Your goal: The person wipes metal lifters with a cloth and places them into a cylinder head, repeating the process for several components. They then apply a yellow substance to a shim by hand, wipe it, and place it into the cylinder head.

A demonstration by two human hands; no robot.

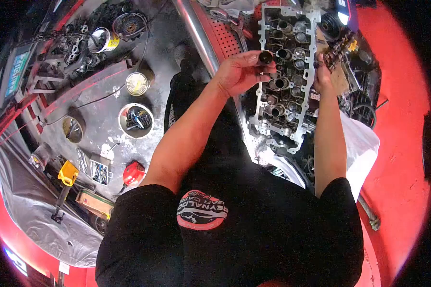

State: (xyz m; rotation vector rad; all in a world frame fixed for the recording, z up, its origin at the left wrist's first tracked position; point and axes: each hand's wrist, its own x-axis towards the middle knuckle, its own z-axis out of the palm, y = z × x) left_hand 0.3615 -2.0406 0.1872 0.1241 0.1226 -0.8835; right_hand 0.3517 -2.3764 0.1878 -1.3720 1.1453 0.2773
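Note:
A silver cylinder head (311, 62) with rows of round bores lies in front of me. My left hand (242, 71) is over its left edge, pinching a small dark cylindrical metal cup (266, 58) between thumb and fingers. Several similar round dark-topped parts stand in the head's middle row. At the right edge of the head is my right hand (323, 76), its fingers curled beside a dark, lobed metal part (339, 53). Most of those fingers are hidden, and I cannot make out exactly what they grip.
A wrench (239, 32) lies on a red perforated panel (220, 28) left of the head. Cardboard (339, 79) and dark engine parts are at the right. On the floor are a bucket of tools (124, 122), a round can (138, 83) and a red object (134, 173).

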